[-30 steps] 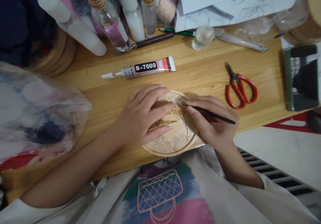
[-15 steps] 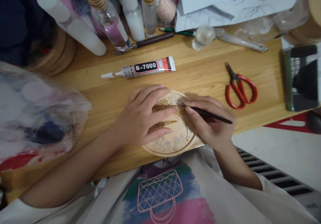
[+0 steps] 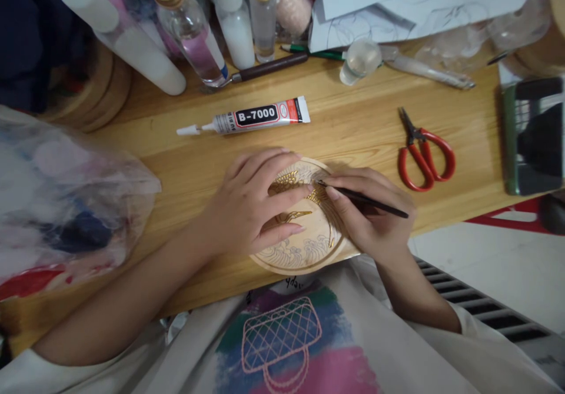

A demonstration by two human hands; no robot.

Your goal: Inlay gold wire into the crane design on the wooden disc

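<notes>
A round wooden plaque lies at the table's front edge, with line-drawn waves and a raised gold wire design on it. My left hand rests on its left side, fingers spread, covering part of the gold pattern. In my right hand is a slim dark-handled tool, pinched like a pen. Its metal tip meets the upper right of the plaque, close to my left index fingertip. Whether the tip is one point or two, I cannot tell.
Beyond the hands lies a B-7000 glue tube. Red-handled pliers and a phone are to the right. Bottles, a brown-handled tool and papers line the back. A plastic bag fills the left.
Both hands keep nearly the same pose, with the tool tip at the same spot on the plaque. The view has shifted very slightly.
</notes>
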